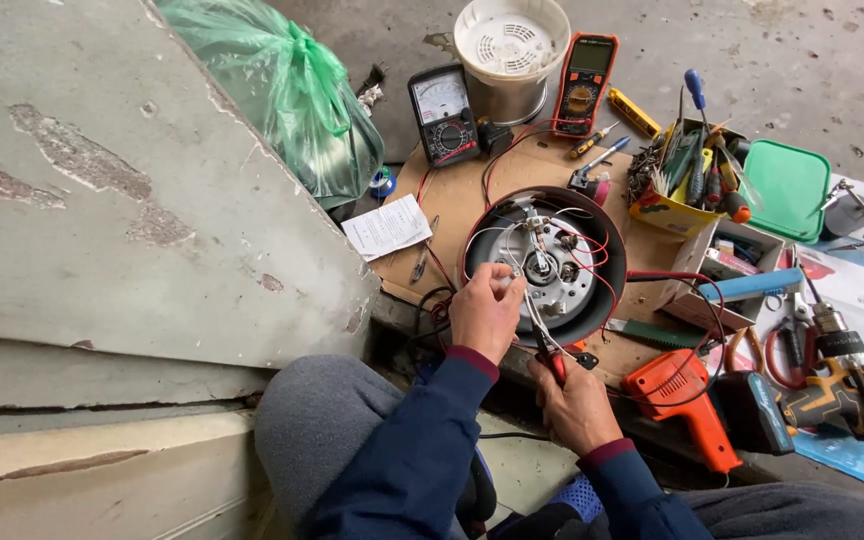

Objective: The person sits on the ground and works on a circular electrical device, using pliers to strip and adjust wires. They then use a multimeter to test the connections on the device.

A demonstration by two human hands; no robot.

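Dark blue sleeves with red cuffs come up from the bottom of the view, and they lead us to our 2 hands.

Our right hand [580, 400] is closed around the red handles of thin metal pliers [542, 335]. That grip is pressed tight on the handles. The pliers' tip reaches up into the round black bottom of an upturned cooker [544, 262], where white and red wires cross over a shiny metal plate. We cannot tell if the tip is pinching a wire or only touching one.

Our left hand [487, 312] rests on the cooker's left edge. Its fingers are curled at a white wire near the rim, but we cannot tell if they pinch it.

The cooker lies on a brown cardboard sheet [452, 195] on the concrete floor, right in front of us.

To do this well, we think the left hand should hold the cooker very steady. We should keep the tip on only 1 wire, so the wires next to it do not get pulled or nicked. Small, slow moves look best here.

An orange soldering gun [680, 400] lies just right of our right hand. A black meter with a needle dial [443, 113] and an orange and black meter [584, 82] sit beyond the cooker.
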